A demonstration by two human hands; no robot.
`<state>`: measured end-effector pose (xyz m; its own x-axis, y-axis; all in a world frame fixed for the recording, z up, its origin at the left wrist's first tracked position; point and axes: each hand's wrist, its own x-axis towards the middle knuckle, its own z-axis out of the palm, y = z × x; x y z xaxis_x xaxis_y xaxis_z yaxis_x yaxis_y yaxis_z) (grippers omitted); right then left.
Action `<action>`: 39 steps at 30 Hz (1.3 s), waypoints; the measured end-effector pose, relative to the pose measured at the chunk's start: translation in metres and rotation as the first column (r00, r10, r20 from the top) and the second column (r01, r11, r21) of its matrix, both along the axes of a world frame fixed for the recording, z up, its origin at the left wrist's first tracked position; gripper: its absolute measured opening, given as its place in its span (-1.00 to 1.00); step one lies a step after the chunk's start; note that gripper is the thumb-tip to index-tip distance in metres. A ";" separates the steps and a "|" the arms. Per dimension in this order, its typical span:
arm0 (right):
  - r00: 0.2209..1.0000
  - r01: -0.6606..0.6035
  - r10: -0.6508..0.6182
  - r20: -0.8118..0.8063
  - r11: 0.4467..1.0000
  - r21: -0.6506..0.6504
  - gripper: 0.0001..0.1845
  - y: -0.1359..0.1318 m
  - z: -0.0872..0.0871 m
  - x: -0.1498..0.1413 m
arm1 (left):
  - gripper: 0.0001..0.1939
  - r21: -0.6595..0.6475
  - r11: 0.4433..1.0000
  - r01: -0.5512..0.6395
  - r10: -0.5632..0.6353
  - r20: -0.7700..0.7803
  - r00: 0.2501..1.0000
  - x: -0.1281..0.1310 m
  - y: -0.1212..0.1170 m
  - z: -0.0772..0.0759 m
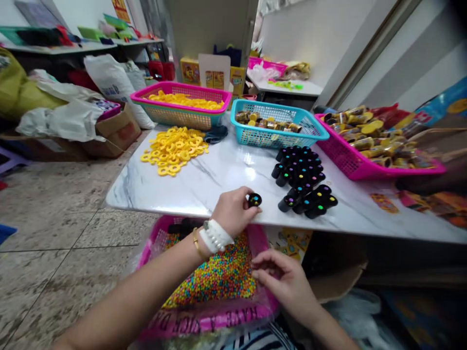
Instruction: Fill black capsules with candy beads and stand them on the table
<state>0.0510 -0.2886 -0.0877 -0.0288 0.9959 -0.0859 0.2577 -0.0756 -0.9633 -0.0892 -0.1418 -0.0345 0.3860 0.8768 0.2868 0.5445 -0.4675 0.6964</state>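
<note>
My left hand (233,211) pinches a small black cup (254,199) at the table's front edge, with a few coloured bits visible inside its mouth. Below it, my right hand (282,277) hovers at the right side of a pink basket (155,243) lined with clear plastic. Its fingers are curled in with thumb and forefinger close together; anything between them is too small to make out. Small multicoloured balls (219,277) fill this basket, and several black cups lie at its far end. To the right of my left hand stand rows of black cups (301,167) with coloured dots in them.
Yellow plastic rings (175,150) lie heaped on the white marbled table (226,175), before a pink-rimmed basket (136,97) of yellow pieces. A blue basket (310,131) and a pink basket (350,165) hold wrapped gold-brown tubes. Sacks (109,82) and cardboard boxes (118,131) stand left on the floor.
</note>
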 end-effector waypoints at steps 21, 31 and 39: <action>0.812 -0.492 0.371 0.450 0.850 0.186 -0.86 0.065 -0.027 -0.038 | -0.74 -0.101 0.939 -0.329 0.281 -0.329 0.902 -0.175 -0.081 -0.085; 0.368 -0.544 0.374 0.851 0.829 -0.130 -0.70 0.143 -0.055 -0.144 | -0.48 -0.165 0.945 -0.283 0.143 -0.569 0.810 -0.167 -0.063 -0.107; 0.437 -0.695 0.631 0.641 0.689 -0.204 -0.50 0.105 -0.055 -0.089 | -0.73 -0.171 0.963 -0.210 0.040 -0.677 0.735 -0.160 -0.073 -0.111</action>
